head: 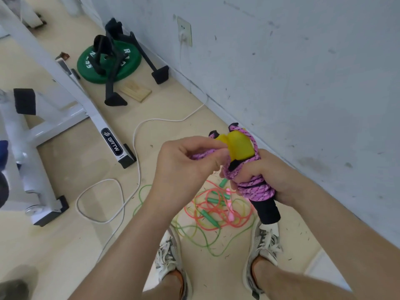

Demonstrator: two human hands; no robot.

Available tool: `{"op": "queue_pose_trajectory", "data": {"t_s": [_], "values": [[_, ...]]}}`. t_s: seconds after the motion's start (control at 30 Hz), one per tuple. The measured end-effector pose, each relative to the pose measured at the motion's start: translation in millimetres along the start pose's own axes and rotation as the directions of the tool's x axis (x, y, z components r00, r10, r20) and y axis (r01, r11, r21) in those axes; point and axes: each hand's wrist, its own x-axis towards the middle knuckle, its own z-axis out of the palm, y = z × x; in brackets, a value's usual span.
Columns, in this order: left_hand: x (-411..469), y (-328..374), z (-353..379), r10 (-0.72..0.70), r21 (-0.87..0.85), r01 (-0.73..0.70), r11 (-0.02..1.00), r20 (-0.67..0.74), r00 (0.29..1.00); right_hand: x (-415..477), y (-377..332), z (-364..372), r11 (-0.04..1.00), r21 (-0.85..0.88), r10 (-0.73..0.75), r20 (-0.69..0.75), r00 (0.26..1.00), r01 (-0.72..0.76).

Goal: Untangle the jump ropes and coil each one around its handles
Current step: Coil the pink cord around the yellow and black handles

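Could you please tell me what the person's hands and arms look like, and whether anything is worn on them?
The left hand and right hand are bare: no gloves, rings, watch or wristband show. The left forearm and right forearm carry no sleeves as far as the picture shows them.

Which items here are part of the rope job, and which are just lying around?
Job: pink rope, coiled round its black handles, gripped by the right hand, pinched by the left hand; tangled green and orange ropes on the floor.
Lying about: green weight plate, wooden block, white cable, white bench frame.
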Motion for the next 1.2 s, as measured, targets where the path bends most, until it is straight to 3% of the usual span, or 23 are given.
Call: {"op": "queue_pose_trajectory", "data": {"t_s": [0.1,0.17,0.27,0.37,0.43,0.53,0.6,0.67,0.73,0.83,0.97,1.1,1.2], "values": [[1,4,2,-0.021,-0.205,0.012,0.979,-0.041,0.999,0,-2,8,0.999,-0.038,-0.015,0.101,0.995,0.019],[4,2,0,-0.053,-0.233,0.037,0.972,-0.064,0.997,0,-2,10,0.997,-0.062,-0.035,0.092,0.995,0.04],[10,-4,-8,-0.045,-0.126,0.029,0.992,-0.127,0.991,-1,-3,10,0.99,-0.13,-0.047,0.095,0.994,0.059],[13,-5,-18,-0.024,-0.008,0.023,1.0,-0.115,0.993,-3,-3,7,0.931,-0.339,-0.113,0.094,0.989,0.139],[15,-5,-28,-0.041,0.094,0.045,0.995,-0.052,0.998,-4,-1,3,0.764,-0.596,-0.258,0.07,0.964,0.248],[14,-6,-39,-0.103,0.281,0.066,0.957,0.121,0.987,-2,6,3,0.279,-0.915,-0.54,0.102,0.836,0.291],[15,-9,-42,-0.151,0.383,0.076,0.921,0.171,0.974,2,11,7,0.002,-0.962,-0.629,0.211,0.748,0.273],[16,-8,-44,-0.17,0.468,0.074,0.881,0.166,0.971,4,13,14,-0.11,-0.966,-0.639,0.249,0.728,0.234],[16,-7,-46,-0.203,0.45,0.122,0.884,0.135,0.97,3,12,20,-0.148,-0.969,-0.645,0.246,0.723,0.198],[16,-8,-47,-0.206,0.399,0.164,0.902,0.066,0.976,2,10,28,-0.122,-0.978,-0.675,0.206,0.708,0.169],[13,-9,-41,-0.085,0.582,0.017,0.813,0.09,0.992,2,13,32,-0.16,-0.974,-0.661,0.225,0.716,0.159],[12,-5,-33,-0.124,0.766,-0.034,0.642,0.147,0.981,1,15,37,-0.229,-0.96,-0.621,0.27,0.735,0.159],[12,-7,-32,-0.129,0.781,-0.047,0.623,0.162,0.978,1,18,41,-0.224,-0.958,-0.614,0.281,0.738,0.178]]}}
